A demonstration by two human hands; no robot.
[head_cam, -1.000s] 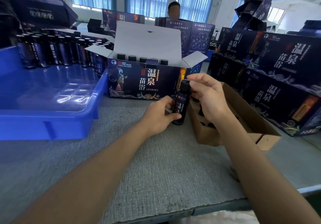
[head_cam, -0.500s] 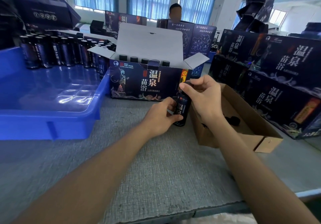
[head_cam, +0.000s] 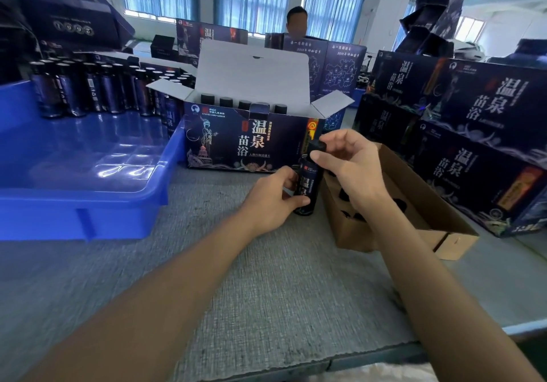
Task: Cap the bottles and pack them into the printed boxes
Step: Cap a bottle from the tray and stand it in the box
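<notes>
On the grey table, left hand (head_cam: 273,198) grips a bottle (head_cam: 307,186); right hand (head_cam: 349,162) pinches its cap (head_cam: 317,146) before the open "PICC 温泉苗浴" box (head_cam: 245,144).

Table: I see a grey textured worktop (head_cam: 266,287).
On it: blue plastic tray (head_cam: 88,212), open printed dark box (head_cam: 245,144), brown cardboard carton (head_cam: 438,218), upright dark bottle (head_cam: 307,186).

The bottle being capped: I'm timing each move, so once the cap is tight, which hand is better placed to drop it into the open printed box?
Probably the left hand: it already grips the bottle body. The right hand pinches only the cap.
</notes>
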